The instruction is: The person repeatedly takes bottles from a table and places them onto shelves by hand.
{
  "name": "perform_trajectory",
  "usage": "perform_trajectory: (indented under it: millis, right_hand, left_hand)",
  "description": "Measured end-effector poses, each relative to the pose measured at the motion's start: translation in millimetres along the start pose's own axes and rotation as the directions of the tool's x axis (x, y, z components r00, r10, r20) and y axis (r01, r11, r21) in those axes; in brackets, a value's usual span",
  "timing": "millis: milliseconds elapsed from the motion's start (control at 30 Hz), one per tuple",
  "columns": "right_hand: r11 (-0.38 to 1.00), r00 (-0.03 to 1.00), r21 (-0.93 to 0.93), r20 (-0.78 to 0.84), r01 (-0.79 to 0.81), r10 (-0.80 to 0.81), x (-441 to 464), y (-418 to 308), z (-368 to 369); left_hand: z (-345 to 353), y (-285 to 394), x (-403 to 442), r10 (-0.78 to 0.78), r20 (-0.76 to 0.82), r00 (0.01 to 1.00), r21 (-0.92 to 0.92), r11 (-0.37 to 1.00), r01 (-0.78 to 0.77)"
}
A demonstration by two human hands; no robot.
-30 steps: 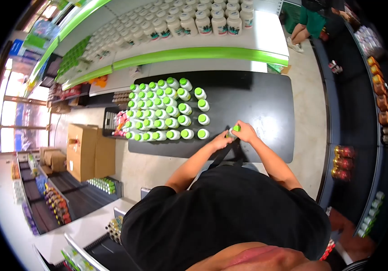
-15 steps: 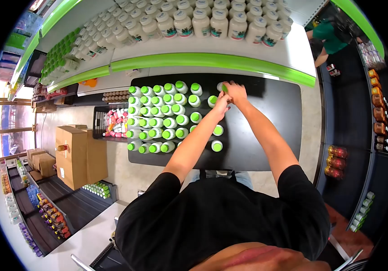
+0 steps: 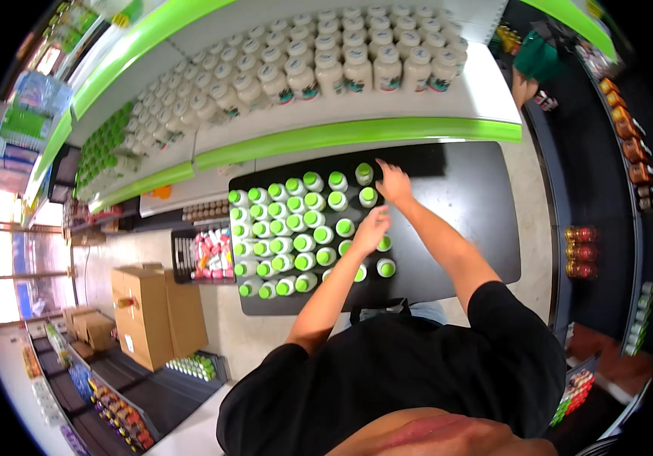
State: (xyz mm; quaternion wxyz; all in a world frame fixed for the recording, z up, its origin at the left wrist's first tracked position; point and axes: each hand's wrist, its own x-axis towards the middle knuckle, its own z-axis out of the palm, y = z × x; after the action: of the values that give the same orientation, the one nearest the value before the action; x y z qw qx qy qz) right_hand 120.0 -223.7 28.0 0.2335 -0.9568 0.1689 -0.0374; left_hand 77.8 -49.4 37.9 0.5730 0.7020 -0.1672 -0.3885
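Observation:
White bottles with green caps (image 3: 313, 201) stand in rows on the left part of the black table (image 3: 463, 220). At the far end of the right-hand column is a bottle (image 3: 364, 174), upright and with its green cap on. My right hand (image 3: 395, 182) is just right of that bottle, fingers spread, holding nothing. My left hand (image 3: 373, 226) hovers over the right-hand columns, nearer to me, with its fingers apart and nothing in it. My left forearm hides some of the near bottles.
Beyond the table, a white shelf with a green edge (image 3: 357, 133) holds rows of pale bottles. A black crate (image 3: 183, 257) with pink and white items stands left of the table, near cardboard boxes (image 3: 142, 319). A person in green (image 3: 537, 59) is at the upper right.
The bottle that my right hand held now stands at the far end of the right column, let go. My right hand has opened beside it, and my left hand has drawn back toward me.

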Motion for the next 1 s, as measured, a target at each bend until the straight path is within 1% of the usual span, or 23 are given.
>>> perform_trajectory:
  millis: [33,67,133,200,267,300,333,367,400,433,467,500,533,567,600,633,700,733,767,833,933,967,1000]
  right_hand:
    - [0.991,0.994,0.095,-0.050,-0.090,0.095,-16.1,13.0,0.7]
    - [0.965,0.977,0.194,-0.089,-0.175,0.195,-36.7,32.7,8.9]
    - [0.874,0.927,0.358,-0.055,-0.327,0.370,-91.2,77.4,22.0]
    - [0.851,0.915,0.464,-0.177,-0.248,0.364,-163.4,136.0,50.9]
    - [0.810,0.867,0.450,-0.137,-0.376,0.478,-249.3,146.6,20.3]
    - [0.821,0.841,0.308,-0.105,-0.480,0.531,-293.1,165.2,20.8]
    - [0.783,0.798,0.226,-0.035,-0.580,0.601,-334.4,176.3,12.7]
    - [0.827,0.821,0.168,-0.121,-0.536,0.557,-381.8,197.7,16.5]
    - [0.721,0.722,0.206,-0.087,-0.661,0.686,-423.9,215.3,21.2]
    - [0.653,0.660,0.185,-0.034,-0.734,0.751,-461.8,226.1,15.2]
    - [0.547,0.564,0.178,0.065,-0.818,0.823,-503.3,260.0,33.1]
    - [0.431,0.455,0.161,0.164,-0.888,0.875,-534.6,288.5,52.0]
    - [0.339,0.388,0.191,0.382,-0.921,0.839,-553.0,290.6,39.5]
    - [0.240,0.316,0.206,0.580,-0.949,0.750,-568.7,290.7,15.1]
    - [0.140,0.247,0.205,0.748,-0.969,0.617,-581.3,294.6,-2.3]
    - [0.091,0.189,0.171,0.743,-0.981,0.642,-580.7,302.3,-2.3]
    - [0.229,0.349,0.268,0.609,-0.936,0.712,-585.7,312.6,-35.8]
    - [0.215,0.491,0.526,0.468,-0.823,0.735,-596.5,335.6,-21.7]
    - [0.217,0.586,0.735,0.289,-0.642,0.757,-611.8,363.7,-2.7]
    - [0.097,0.484,0.850,0.198,-0.518,0.852,-620.8,345.3,-52.1]
    - [0.142,0.492,0.879,0.116,-0.455,0.863,-677.6,372.6,-42.4]
    - [0.131,0.471,0.841,0.159,-0.525,0.867,-702.9,377.0,-40.4]
    - [0.087,0.429,0.837,0.185,-0.540,0.884,-733.1,386.4,-28.2]
  left_hand:
    - [1.1,27.2,-26.0,0.113,0.008,0.994,0.219,0.969,-0.112]
    - [0.1,46.4,-44.8,0.267,0.090,0.960,0.294,0.913,-0.282]
    - [2.2,36.2,-66.4,0.243,0.184,0.953,0.169,0.947,-0.274]
    - [4.1,10.5,-84.6,0.125,0.244,0.962,0.149,0.975,-0.165]
    - [7.8,2.4,-104.3,0.062,0.269,0.961,0.258,0.957,-0.134]
    - [11.1,-1.3,-114.1,0.016,0.273,0.962,0.355,0.927,-0.117]
    - [16.4,-3.2,-121.4,-0.025,0.270,0.963,0.449,0.887,-0.103]
    - [24.4,-3.1,-129.6,-0.024,0.281,0.959,0.474,0.873,-0.117]
    - [33.8,-7.8,-134.9,-0.031,0.317,0.948,0.447,0.886,-0.120]
    - [45.3,-8.1,-136.1,-0.040,0.366,0.930,0.430,0.893,-0.132]
    - [58.4,-6.5,-138.0,-0.050,0.415,0.908,0.414,0.899,-0.140]
    - [73.1,-0.7,-138.1,-0.067,0.456,0.887,0.461,0.870,-0.172]
    - [89.4,5.5,-136.1,-0.088,0.498,0.863,0.504,0.839,-0.206]
    - [107.0,10.9,-133.2,-0.120,0.528,0.841,0.551,0.802,-0.232]
    - [125.1,7.2,-125.5,-0.149,0.565,0.812,0.586,0.765,-0.267]
    - [145.9,16.6,-120.9,-0.149,0.597,0.788,0.622,0.707,-0.337]
    - [196.2,37.1,-115.6,-0.174,0.654,0.736,0.656,0.614,-0.438]
    - [222.9,46.5,-111.4,-0.155,0.690,0.707,0.633,0.603,-0.485]
    - [250.6,53.4,-109.0,-0.140,0.722,0.678,0.609,0.593,-0.526]
    - [308.1,63.4,-104.2,-0.137,0.775,0.616,0.571,0.568,-0.592]
    - [395.1,86.3,-111.9,-0.155,0.854,0.497,0.496,0.529,-0.688]
    - [421.6,88.3,-113.4,-0.141,0.886,0.441,0.442,0.540,-0.717]
    - [448.9,86.3,-114.6,-0.158,0.895,0.416,0.432,0.535,-0.726]
